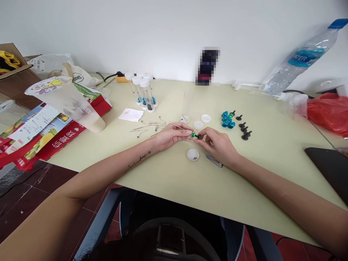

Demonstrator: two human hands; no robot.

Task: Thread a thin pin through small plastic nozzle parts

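My left hand (172, 137) pinches a small shiny green metal piece (193, 134) over the table. A thin metal rod (178, 126) sticks out by its fingers; whether it joins the green piece I cannot tell. My right hand (219, 145) grips a black disc with a stem (199, 137), its stem end meeting the green piece. Just below the hands is a white cap (193, 155) holding tiny bits, and beside it lie several flat metal strips (214, 161). Blue metal pieces (227, 120) and more black stemmed discs (245, 135) lie right of my right hand.
Thin rods with coloured ends (148, 126) lie left of my hands, near a white paper (131, 114). Behind stand clear capped tubes (146, 95). A drink cup (78, 107) stands left, a water bottle (301, 59) leans right, and a black flat object (330, 168) lies at the right edge.
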